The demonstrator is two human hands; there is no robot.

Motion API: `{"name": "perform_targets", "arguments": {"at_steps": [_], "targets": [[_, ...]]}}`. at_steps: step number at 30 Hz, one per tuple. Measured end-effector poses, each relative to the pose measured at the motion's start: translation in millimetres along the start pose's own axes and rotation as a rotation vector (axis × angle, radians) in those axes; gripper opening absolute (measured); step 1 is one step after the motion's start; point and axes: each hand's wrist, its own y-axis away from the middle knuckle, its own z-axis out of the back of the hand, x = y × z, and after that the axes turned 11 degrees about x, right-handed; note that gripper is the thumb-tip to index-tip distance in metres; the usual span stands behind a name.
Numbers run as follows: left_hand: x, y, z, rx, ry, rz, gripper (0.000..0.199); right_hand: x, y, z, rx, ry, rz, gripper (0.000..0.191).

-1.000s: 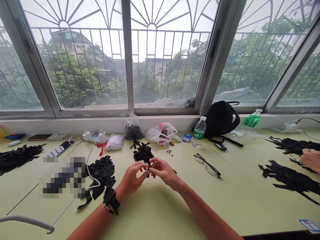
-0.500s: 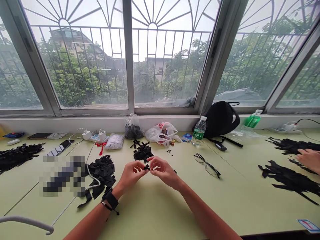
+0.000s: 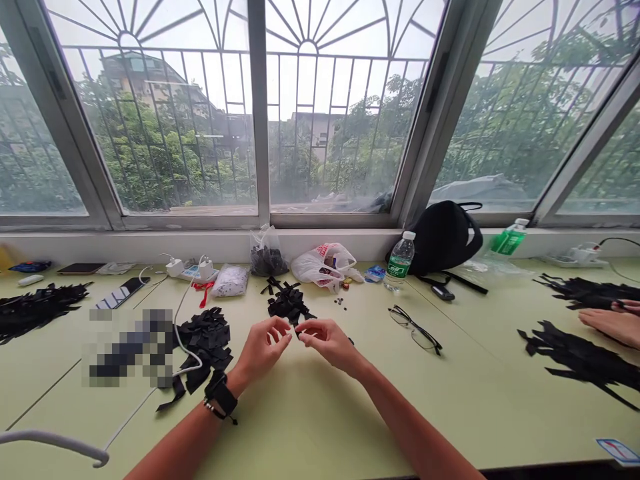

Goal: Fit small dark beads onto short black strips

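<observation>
My right hand (image 3: 327, 341) pinches a small black fabric piece (image 3: 299, 329) between thumb and fingertips, just in front of a pile of black pieces (image 3: 287, 301). Close by on its left is my left hand (image 3: 265, 348), wearing a black watch at the wrist. Its thumb and index finger are apart, with nothing seen between them. A larger heap of black strips (image 3: 206, 337) lies beyond the left wrist, and a few small dark discs (image 3: 341, 303) sit behind the right hand.
Eyeglasses (image 3: 415, 330), a water bottle (image 3: 399, 261) and a black bag (image 3: 440, 240) stand or lie to the right. A white cable (image 3: 187, 350) crosses the left side. Another person's hand (image 3: 610, 325) rests among black strips at the far right.
My left thumb and finger have parted from the black piece, and the left hand has moved slightly left. The other person's hand has shifted at the far right.
</observation>
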Motion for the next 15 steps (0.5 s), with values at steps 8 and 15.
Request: {"name": "perform_targets", "arguments": {"at_steps": [8,15], "targets": [[-25,14,-8.4,0.070,-0.237,-0.205,0.010,-12,0,-5,-0.060,0.295,0.132,0.026],[-34,24,-11.2,0.253,-0.241,-0.315,0.022,-4,-23,-11,-0.053,0.357,0.187,0.025]]}}
